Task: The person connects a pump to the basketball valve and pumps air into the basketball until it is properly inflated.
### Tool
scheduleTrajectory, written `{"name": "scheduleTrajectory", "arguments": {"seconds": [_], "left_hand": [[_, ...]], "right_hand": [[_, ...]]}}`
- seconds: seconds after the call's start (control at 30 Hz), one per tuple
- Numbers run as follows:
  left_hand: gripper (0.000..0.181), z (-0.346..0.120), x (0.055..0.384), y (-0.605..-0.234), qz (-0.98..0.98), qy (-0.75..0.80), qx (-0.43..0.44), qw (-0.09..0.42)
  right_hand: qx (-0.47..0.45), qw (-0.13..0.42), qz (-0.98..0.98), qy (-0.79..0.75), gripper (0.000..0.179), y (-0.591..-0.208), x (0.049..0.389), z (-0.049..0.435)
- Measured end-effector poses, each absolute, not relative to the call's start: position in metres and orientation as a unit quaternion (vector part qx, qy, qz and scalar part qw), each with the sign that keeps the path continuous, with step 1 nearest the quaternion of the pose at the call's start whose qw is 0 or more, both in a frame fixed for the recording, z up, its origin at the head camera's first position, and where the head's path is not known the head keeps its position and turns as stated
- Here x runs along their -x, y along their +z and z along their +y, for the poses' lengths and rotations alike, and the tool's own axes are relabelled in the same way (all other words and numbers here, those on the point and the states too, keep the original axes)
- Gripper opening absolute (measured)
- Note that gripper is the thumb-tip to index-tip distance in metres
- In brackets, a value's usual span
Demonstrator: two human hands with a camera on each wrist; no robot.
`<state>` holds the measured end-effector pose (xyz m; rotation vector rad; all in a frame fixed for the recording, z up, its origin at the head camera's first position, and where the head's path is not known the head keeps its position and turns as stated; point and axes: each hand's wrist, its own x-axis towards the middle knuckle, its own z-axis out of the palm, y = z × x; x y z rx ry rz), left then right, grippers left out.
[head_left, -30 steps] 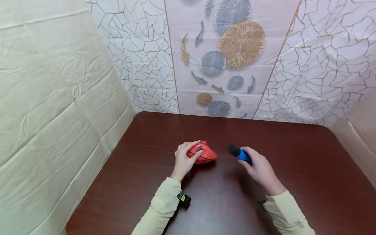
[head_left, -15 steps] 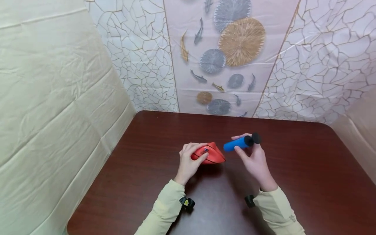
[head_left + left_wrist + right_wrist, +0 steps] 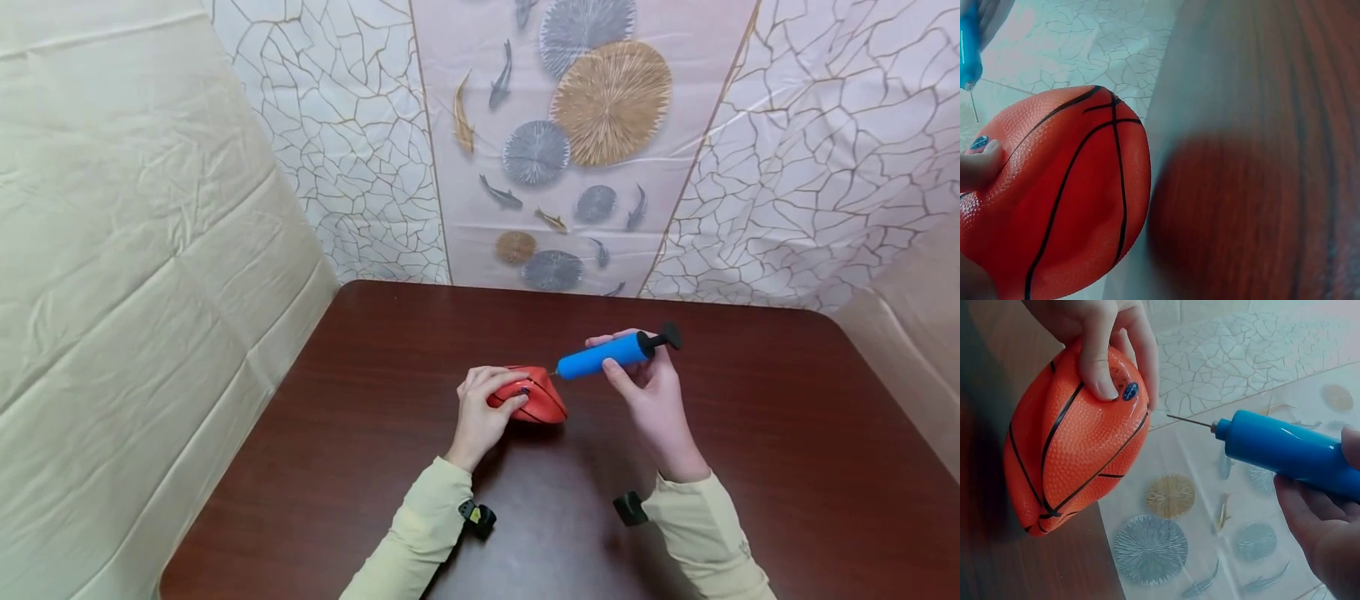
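Note:
My left hand (image 3: 482, 414) grips a small, partly collapsed orange-red toy basketball (image 3: 542, 398) with black lines, the thumb beside a blue oval label. Creases and a caved-in side show on the ball (image 3: 1088, 440) in the right wrist view. In my right hand (image 3: 656, 404) is a blue hand pump (image 3: 603, 356), its black plunger handle (image 3: 670, 336) partly drawn out at the far right end. A thin metal needle (image 3: 1189, 420) sticks out of the pump's tip, pointing at the ball with a small gap in the right wrist view.
A dark brown wooden table (image 3: 420, 333) lies under both hands. Behind it hangs a patterned cloth (image 3: 375, 167) with fish and round leaves, and a cream cloth (image 3: 150, 292) covers the left side. Black straps with small devices sit at both wrists.
My right hand has turned the pump round so its needle end faces left toward the ball, and brought it closer. The left hand has shifted slightly right with the ball, tilting it.

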<state>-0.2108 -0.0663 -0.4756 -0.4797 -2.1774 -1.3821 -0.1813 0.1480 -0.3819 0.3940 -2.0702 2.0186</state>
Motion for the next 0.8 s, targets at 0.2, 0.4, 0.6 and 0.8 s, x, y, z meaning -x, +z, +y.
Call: {"name": "scheduleTrajectory", "arguments": {"seconds": [0.2,0.4,0.6,0.8], "left_hand": [[0.027,-0.067,0.214,-0.478,-0.802,-0.509,0.184,0.255],[0.027,-0.068,0.214,-0.479,-0.803,-0.507,0.188,0.252],[0.026,-0.068,0.214,-0.482,-0.803,-0.496,0.197,0.266],[0.026,-0.068,0.214,-0.483,-0.807,-0.484,0.210,0.265]], "right_hand": [[-0.130,0.079,-0.708,0.690,0.034,-0.387,0.185,0.149],[-0.118,0.070,-0.705,0.696,0.035,-0.392,0.186,0.149],[-0.117,0.073,-0.724,0.676,0.036,-0.393,0.187,0.147],[-0.139,0.107,-0.759,0.628,0.037,-0.395,0.186,0.145]]}}
